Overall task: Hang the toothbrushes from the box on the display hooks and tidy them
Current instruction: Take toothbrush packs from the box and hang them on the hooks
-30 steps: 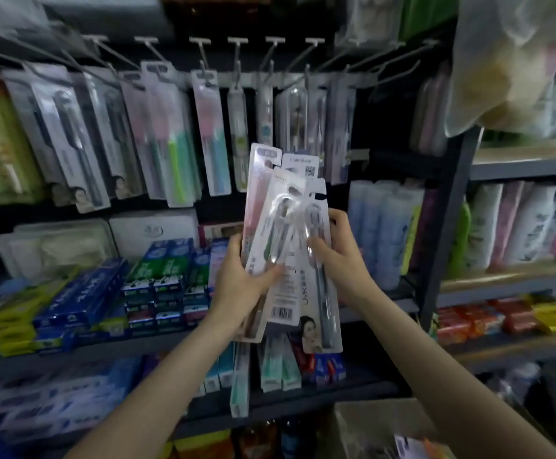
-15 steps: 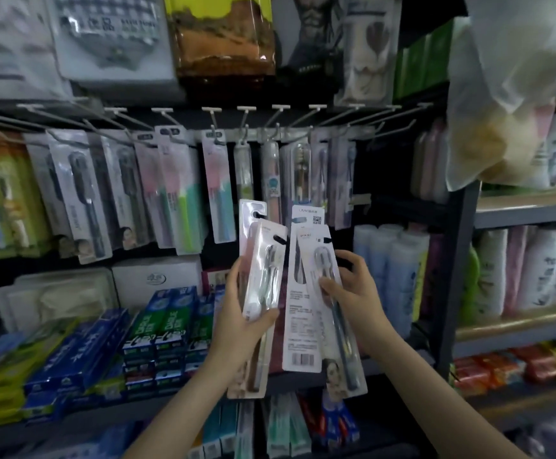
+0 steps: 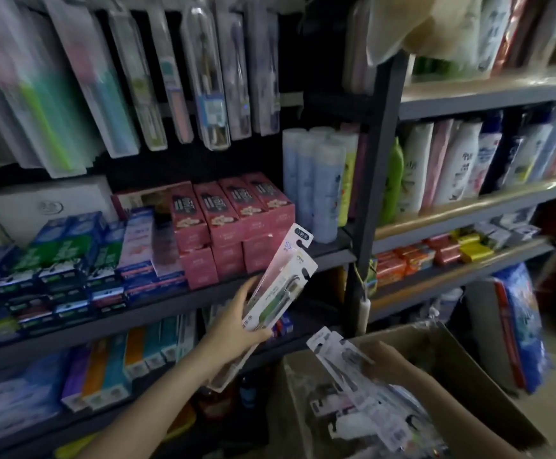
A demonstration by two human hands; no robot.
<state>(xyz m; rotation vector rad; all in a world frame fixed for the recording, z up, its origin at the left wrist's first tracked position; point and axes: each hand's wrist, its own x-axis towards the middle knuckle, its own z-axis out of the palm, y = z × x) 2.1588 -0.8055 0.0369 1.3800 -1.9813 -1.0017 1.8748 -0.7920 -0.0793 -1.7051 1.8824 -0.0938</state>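
Over the cardboard box (image 3: 468,385), the right hand (image 3: 386,362) grips blurred toothbrush packs (image 3: 343,359); beside the middle shelf's front edge (image 3: 170,306), the left hand (image 3: 237,329) clasps two toothbrush cards (image 3: 283,279).

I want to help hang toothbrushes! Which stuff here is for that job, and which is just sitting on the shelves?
For the job:
- carded toothbrush packs in left hand
- white carded packs in right hand
- brown cardboard box
- hanging clear toothbrush packs

Just shelf stock:
- pink cartons
- blue-green toothpaste boxes
- pale bottles
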